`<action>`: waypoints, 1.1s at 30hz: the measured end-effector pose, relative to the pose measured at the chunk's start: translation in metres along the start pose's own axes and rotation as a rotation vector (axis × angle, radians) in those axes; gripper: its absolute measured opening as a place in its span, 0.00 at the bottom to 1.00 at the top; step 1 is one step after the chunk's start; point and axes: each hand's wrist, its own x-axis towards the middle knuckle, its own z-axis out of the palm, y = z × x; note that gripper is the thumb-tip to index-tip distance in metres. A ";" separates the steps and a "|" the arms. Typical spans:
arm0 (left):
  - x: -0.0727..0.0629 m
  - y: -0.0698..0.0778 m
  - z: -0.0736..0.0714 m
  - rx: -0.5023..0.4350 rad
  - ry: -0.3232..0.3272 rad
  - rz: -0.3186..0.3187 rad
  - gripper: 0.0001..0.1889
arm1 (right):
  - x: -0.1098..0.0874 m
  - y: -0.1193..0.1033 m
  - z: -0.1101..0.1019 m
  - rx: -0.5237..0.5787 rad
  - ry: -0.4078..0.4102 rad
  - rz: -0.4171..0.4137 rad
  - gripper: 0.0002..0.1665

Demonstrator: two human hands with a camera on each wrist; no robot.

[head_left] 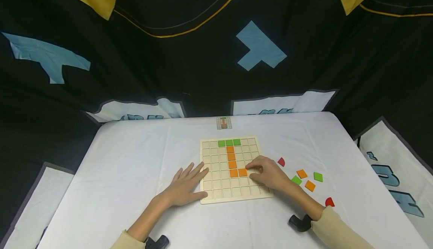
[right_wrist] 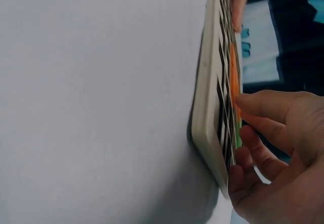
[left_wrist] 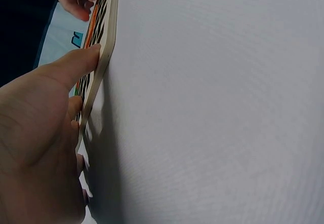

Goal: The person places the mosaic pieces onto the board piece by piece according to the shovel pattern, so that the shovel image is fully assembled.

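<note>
A pale wooden grid board (head_left: pixel 216 194) lies on the white table. On it, three green tiles (head_left: pixel 229 142) form a top row, with a column of orange tiles (head_left: pixel 232 164) below and another orange tile (head_left: pixel 242 172) at the column's lower right. My left hand (head_left: pixel 186 186) rests with spread fingers on the board's left edge, its thumb (left_wrist: pixel 86 62) on the near corner in the left wrist view. Over the board's right half, my right hand (head_left: pixel 268 174) pinches at an orange tile (right_wrist: pixel 237 113) with thumb and forefinger; the fingertips cover much of it.
Right of the board lie loose orange tiles (head_left: pixel 310 186), green tiles (head_left: pixel 318 177) and red quarter-round pieces (head_left: pixel 329 202). A small card with a printed grid (head_left: pixel 224 123) lies behind the board. Black patterned cloth (head_left: pixel 203 68) hangs behind the table.
</note>
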 end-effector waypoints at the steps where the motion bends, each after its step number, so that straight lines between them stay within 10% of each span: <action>1: 0.000 0.000 0.000 0.000 0.000 0.000 0.41 | -0.003 0.002 -0.003 0.005 0.011 0.009 0.15; 15: 0.000 -0.001 0.003 0.002 -0.004 -0.011 0.41 | -0.058 0.044 -0.060 -0.063 0.208 0.198 0.15; 33: 0.000 0.000 0.001 -0.005 0.003 -0.008 0.41 | -0.087 0.067 -0.076 -0.158 0.219 0.316 0.20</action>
